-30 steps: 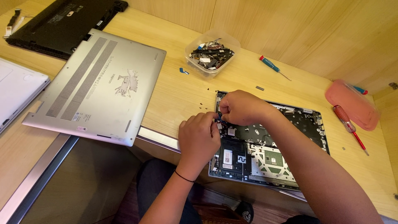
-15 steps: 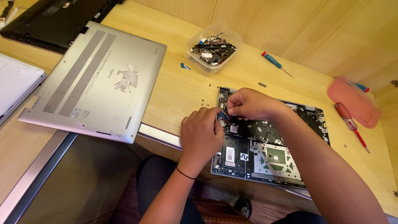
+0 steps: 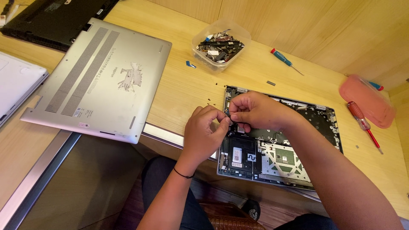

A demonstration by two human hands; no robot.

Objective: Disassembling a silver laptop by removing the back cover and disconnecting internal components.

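Wooden workbench (image 3: 183, 91) under warm light, plank wall behind. Near its front edge, opened laptop chassis (image 3: 294, 149), insides up: green circuit board low at right, black module with white label low at left. Over chassis's upper left corner, both hands meeting fingertip to fingertip. Left hand (image 3: 204, 134) curled, thumb and forefinger pressed together on something tiny and dark at the chassis edge; too small to tell what. Right hand (image 3: 255, 111) reaching in from the right, fingers bunched and pinching at the same spot, touching the left fingertips. Thin black band on left wrist.

Scattered just beside the hands on bare wood, a few tiny dark screws (image 3: 211, 99). Farther back, clear plastic tub (image 3: 220, 46) heaped with small loose parts; small blue bit (image 3: 190, 64) just left of it. Right of the tub, blue-handled screwdriver (image 3: 286, 61). At far right, pink case (image 3: 366, 101), with red-handled screwdriver (image 3: 362, 123) lying against its near side. Well to the left, silver laptop bottom cover (image 3: 100, 76), vents up, and behind it a black laptop (image 3: 55, 19). White device (image 3: 19, 87) at left edge.
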